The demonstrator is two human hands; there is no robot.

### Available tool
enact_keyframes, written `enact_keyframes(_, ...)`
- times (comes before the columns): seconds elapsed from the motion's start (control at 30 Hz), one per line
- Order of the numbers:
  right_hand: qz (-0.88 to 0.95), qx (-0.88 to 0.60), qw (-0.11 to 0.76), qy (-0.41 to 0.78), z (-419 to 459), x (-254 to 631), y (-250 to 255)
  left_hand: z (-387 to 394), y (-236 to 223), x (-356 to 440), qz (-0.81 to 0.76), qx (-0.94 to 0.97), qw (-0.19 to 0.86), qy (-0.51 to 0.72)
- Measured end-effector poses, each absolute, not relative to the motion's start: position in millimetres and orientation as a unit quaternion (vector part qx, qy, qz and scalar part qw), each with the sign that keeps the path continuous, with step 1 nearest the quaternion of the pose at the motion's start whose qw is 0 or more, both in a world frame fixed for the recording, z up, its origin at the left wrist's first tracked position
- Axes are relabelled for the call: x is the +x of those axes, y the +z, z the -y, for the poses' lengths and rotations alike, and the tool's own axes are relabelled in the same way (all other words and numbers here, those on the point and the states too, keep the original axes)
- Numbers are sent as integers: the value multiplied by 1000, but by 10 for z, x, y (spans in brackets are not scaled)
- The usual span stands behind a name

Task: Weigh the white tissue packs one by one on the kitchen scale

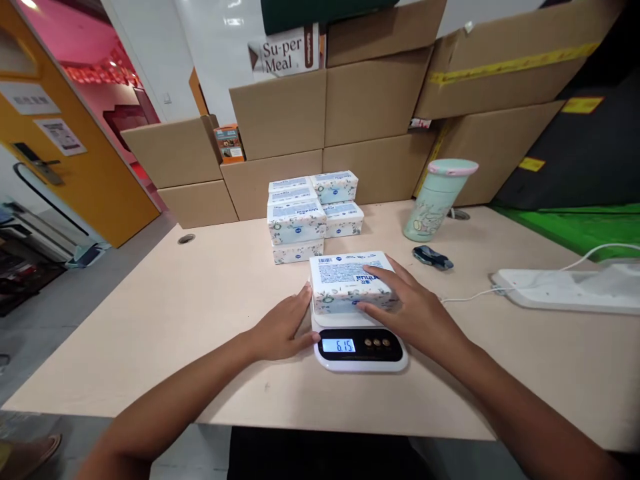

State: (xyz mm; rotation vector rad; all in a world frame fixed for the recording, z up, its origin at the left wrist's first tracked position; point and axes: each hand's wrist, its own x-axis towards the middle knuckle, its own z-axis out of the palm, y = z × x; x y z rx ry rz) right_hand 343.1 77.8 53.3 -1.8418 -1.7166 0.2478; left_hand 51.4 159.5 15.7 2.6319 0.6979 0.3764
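Note:
A white tissue pack point(345, 279) with a floral print lies on a small white kitchen scale point(359, 347); the lit display reads 615. My right hand point(407, 308) rests on the pack's right side, fingers over its top and front edge. My left hand point(283, 327) lies on the table, fingertips touching the pack's left end and thumb by the scale. A stack of several similar tissue packs point(313, 213) stands behind the scale.
A mint green tumbler point(437, 199) stands at the right rear, a small dark object point(433, 257) in front of it. A white power strip with cable point(560, 288) lies far right. Cardboard boxes point(325, 127) line the wooden table's point(150, 320) back edge. A yellow door is at left.

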Motion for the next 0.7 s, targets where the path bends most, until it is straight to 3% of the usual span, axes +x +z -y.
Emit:
enact_keyframes(0.47,671,-681,293,15,-690,3575,395,-1540,76,490,-255,941,207,84)
enact_keyframes(0.7,680,-667,303,26,-690,3616,427,-1540,68,486,-241,945,186,120)
